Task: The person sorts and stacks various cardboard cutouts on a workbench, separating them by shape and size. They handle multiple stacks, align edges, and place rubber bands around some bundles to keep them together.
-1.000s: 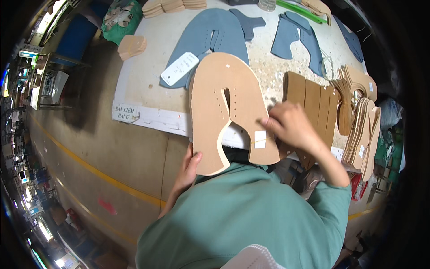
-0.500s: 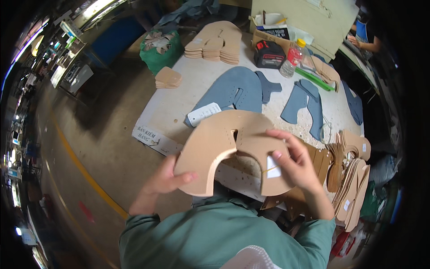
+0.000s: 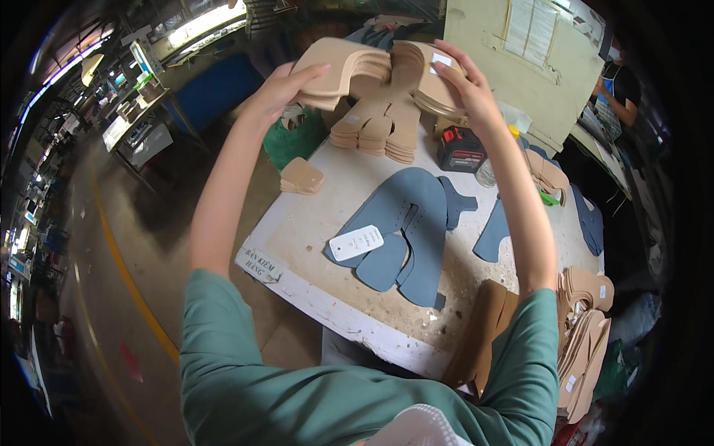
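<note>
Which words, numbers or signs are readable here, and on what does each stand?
Table edge: dark capital letters, not copied here.
White tag on blue piece: writing too small to read.
Stickers on tan pieces: any writing too small.
Black box: print too small.
Paper on pale cabinet: too blurred.

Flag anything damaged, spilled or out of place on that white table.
The white table looks worn: its top is speckled and blotched beside the brown pieces, and its near edge looks ragged. I can't tell whether the specks are loose debris or surface damage.
</note>
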The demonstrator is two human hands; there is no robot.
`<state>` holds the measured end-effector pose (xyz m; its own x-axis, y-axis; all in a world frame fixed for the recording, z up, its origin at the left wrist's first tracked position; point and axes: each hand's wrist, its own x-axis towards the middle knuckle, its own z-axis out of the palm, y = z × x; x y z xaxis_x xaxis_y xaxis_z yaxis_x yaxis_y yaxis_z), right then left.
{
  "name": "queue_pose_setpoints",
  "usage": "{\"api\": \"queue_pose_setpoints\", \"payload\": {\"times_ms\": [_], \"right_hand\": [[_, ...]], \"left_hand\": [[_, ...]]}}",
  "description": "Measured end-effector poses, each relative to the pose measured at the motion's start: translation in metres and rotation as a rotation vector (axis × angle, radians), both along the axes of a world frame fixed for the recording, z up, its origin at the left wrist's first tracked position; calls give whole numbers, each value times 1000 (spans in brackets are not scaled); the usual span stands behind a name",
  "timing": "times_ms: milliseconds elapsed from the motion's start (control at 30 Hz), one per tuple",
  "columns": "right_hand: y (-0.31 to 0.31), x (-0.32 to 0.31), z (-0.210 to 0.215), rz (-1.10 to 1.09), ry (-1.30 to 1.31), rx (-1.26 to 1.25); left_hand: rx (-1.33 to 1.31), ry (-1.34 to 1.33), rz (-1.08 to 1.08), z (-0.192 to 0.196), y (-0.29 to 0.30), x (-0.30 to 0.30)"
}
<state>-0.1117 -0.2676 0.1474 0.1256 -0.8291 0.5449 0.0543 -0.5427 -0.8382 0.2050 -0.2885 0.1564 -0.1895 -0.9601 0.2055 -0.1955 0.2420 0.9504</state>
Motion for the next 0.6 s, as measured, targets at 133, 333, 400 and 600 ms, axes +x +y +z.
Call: {"api": "queue_pose_setpoints", "payload": {"times_ms": [133,333,400,600], "right_hand": [[-97,20,-45,-29,-142,4],[-153,34,-200,-580,333,593],[-154,36,-207,-592,467,415],[-73,49,-165,-587,821,-206]], "left_hand": [[-255,110,193,-40,-97,-8],[521,-33,246,-185,-145,-30],[342,-5,386,-216,-137,-28],[136,-638,183,-181,-101,68]]}}
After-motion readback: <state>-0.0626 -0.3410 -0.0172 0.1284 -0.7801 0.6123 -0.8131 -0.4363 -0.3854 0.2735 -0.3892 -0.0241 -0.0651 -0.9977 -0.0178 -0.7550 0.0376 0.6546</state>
